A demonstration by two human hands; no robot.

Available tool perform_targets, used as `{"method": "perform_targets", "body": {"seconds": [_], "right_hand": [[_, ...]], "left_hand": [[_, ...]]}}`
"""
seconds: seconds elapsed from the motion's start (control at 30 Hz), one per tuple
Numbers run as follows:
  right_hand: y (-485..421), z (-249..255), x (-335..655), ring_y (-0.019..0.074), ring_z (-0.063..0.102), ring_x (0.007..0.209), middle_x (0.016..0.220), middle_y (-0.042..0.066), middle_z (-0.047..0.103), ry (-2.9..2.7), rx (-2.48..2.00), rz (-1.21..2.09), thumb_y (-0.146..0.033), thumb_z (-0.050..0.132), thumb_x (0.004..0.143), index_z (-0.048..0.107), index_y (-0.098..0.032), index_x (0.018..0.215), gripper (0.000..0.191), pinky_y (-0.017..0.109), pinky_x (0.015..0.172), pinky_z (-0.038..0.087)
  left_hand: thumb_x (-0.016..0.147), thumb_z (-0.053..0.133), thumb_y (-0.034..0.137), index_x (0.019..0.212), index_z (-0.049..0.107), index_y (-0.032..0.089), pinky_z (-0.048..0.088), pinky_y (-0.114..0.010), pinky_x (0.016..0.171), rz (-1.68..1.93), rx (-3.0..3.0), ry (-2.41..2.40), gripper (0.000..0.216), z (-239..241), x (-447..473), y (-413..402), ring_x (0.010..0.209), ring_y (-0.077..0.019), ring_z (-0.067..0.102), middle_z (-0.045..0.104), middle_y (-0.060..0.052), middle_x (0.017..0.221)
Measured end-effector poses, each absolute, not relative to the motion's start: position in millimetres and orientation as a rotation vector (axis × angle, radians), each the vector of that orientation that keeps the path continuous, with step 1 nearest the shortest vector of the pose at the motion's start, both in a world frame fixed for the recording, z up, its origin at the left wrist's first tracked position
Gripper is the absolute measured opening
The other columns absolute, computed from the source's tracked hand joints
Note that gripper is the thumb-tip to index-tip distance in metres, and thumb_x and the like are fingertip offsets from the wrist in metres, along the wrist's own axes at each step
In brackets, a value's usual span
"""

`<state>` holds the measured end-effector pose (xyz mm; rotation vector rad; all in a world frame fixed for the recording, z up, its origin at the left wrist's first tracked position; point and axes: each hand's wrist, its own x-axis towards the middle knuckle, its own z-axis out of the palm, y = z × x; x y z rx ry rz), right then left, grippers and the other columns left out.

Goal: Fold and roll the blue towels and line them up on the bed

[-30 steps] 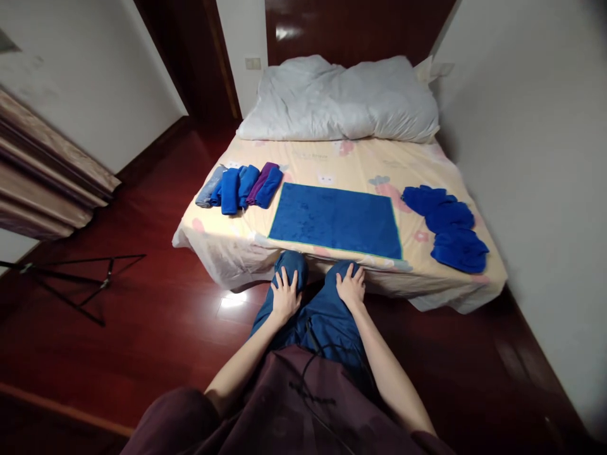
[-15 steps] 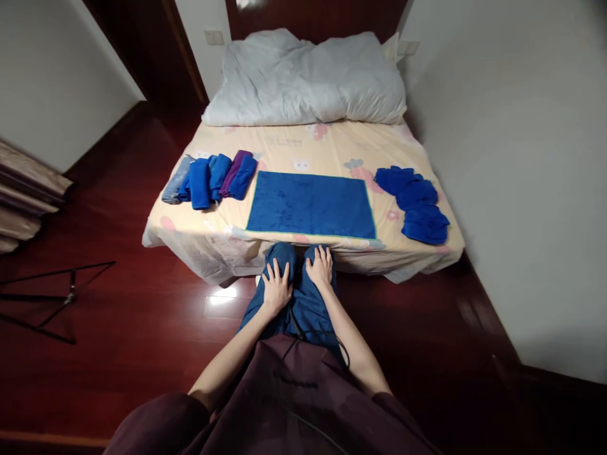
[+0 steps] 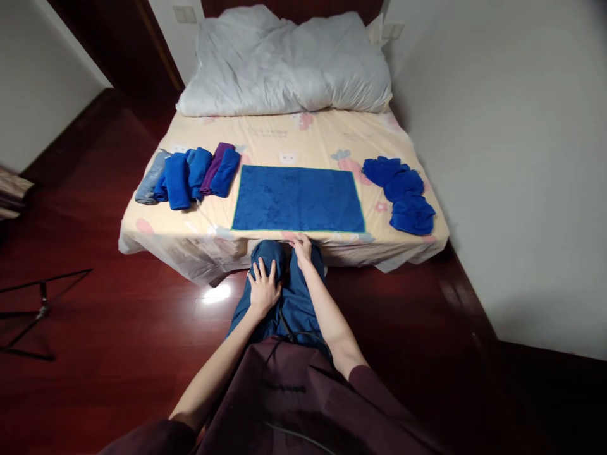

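My left hand (image 3: 264, 289) rests on my left knee with its fingers spread, holding nothing. Just above the other knee, my right hand (image 3: 302, 249) is raised at the bed's front edge, fingers loosely bent and apart, with nothing seen in them. Right in front of it a blue towel (image 3: 298, 199) with a thin green border lies flat on the bed. Several rolled towels (image 3: 177, 181), in blue, purple and grey-blue, lie side by side to the left. Over to the right is a row of crumpled blue towels (image 3: 411, 215).
The bed has a pale yellow patterned sheet (image 3: 279, 142) that hangs over the front. A bunched white duvet (image 3: 289, 69) lies at its head. Black tripod legs (image 3: 42, 306) stand on the dark red floor at the left. A wall (image 3: 493, 189) runs along the right.
My right hand has lifted off my right knee and moved forward toward the bed edge. My left hand stays on its knee. The view has shifted slightly right and down.
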<state>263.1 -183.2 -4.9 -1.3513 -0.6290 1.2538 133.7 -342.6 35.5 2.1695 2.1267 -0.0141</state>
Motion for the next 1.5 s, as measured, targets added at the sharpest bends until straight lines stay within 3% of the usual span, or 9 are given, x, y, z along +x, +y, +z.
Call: {"method": "perform_targets", "body": {"seconds": [0.17, 0.4, 0.5, 0.67, 0.87, 0.97, 1.13, 1.33, 1.5], "right_hand": [[-175, -8, 251, 0.0104, 0.069, 0.09, 0.102, 0.0, 0.069, -0.289, -1.107, 1.402, -0.013, 0.068, 0.08, 0.062, -0.018, 0.105, 0.026, 0.032, 0.094, 0.059], [-167, -7, 256, 0.0091, 0.069, 0.098, 0.12, 0.001, 0.067, -0.083, -0.922, 1.476, -0.016, 0.062, 0.091, 0.056, -0.024, 0.1, 0.013, 0.022, 0.086, 0.056], [-157, -6, 257, 0.0082, 0.067, 0.082, 0.107, 0.001, 0.069, -0.026, -0.922, 1.51, -0.018, 0.055, 0.099, 0.055, -0.023, 0.094, 0.007, 0.018, 0.072, 0.054], [-142, -2, 257, 0.0081, 0.053, 0.058, 0.085, -0.001, 0.068, 0.099, -0.902, 1.589, -0.026, 0.043, 0.11, 0.054, -0.021, 0.083, 0.029, 0.017, 0.057, 0.048], [-132, -1, 252, 0.0095, 0.067, 0.081, 0.121, 0.002, 0.075, 0.186, -0.931, 1.586, -0.027, 0.04, 0.111, 0.063, -0.023, 0.094, 0.029, 0.022, 0.073, 0.059], [-134, -5, 247, 0.011, 0.07, 0.097, 0.141, 0.002, 0.067, 0.121, -0.992, 1.556, -0.03, 0.039, 0.109, 0.067, -0.024, 0.102, 0.029, 0.026, 0.084, 0.061], [-140, -11, 241, 0.0162, 0.069, 0.118, 0.15, 0.004, 0.061, 0.022, -0.996, 1.523, -0.036, 0.044, 0.105, 0.071, -0.024, 0.116, 0.031, 0.034, 0.097, 0.059], [-141, -15, 234, 0.019, 0.073, 0.113, 0.146, 0.009, 0.064, 0.098, -1.058, 1.444, -0.04, 0.055, 0.099, 0.071, -0.021, 0.115, 0.029, 0.033, 0.093, 0.06], [-144, -27, 237, 0.0157, 0.072, 0.113, 0.143, 0.007, 0.066, 0.213, -1.096, 1.467, -0.042, 0.058, 0.099, 0.07, -0.025, 0.112, 0.024, 0.036, 0.102, 0.059]], "left_hand": [[0.1, 0.053, 0.043, 0.167, 0.027, 0.02, 0.036, -0.063, 0.117, -0.004, 2.166, 2.146, 0.075, 34, 131, -342, 0.156, -0.0475, 0.027, 0.015, -0.027, 0.172], [0.099, 0.056, 0.043, 0.167, 0.028, 0.019, 0.034, -0.063, 0.119, 0.028, 2.147, 2.124, 0.077, 34, 132, -337, 0.158, -0.0461, 0.023, 0.016, -0.027, 0.172], [0.099, 0.057, 0.042, 0.167, 0.029, 0.02, 0.033, -0.063, 0.12, 0.031, 2.153, 2.096, 0.077, 33, 137, -334, 0.158, -0.0457, 0.023, 0.014, -0.025, 0.172], [0.098, 0.059, 0.04, 0.166, 0.03, 0.021, 0.031, -0.063, 0.121, 0.041, 2.172, 2.074, 0.077, 31, 143, -332, 0.157, -0.0457, 0.024, 0.014, -0.025, 0.173], [0.097, 0.058, 0.038, 0.165, 0.035, 0.019, 0.036, -0.063, 0.119, 0.085, 2.189, 2.058, 0.074, 29, 140, -337, 0.157, -0.046, 0.026, 0.02, -0.024, 0.172], [0.097, 0.058, 0.041, 0.155, 0.051, 0.019, 0.041, -0.058, 0.12, 0.116, 2.2, 1.95, 0.063, 34, 130, -318, 0.156, -0.041, 0.031, 0.033, -0.019, 0.168], [0.105, 0.035, 0.035, 0.115, 0.074, 0.024, 0.052, -0.043, 0.108, 0.178, 2.28, 1.65, 0.041, 77, 119, -206, 0.125, -0.0269, 0.061, 0.07, -0.011, 0.126], [0.101, 0.041, 0.023, 0.116, 0.074, 0.017, 0.049, -0.04, 0.106, 0.16, 2.495, 1.598, 0.037, 126, 143, 6, 0.12, -0.0277, 0.06, 0.072, -0.013, 0.117], [0.096, 0.045, 0.018, 0.121, 0.075, 0.015, 0.049, -0.041, 0.105, -0.003, 2.413, 1.73, 0.039, 107, 177, 140, 0.118, -0.0288, 0.064, 0.072, -0.016, 0.12]]}}
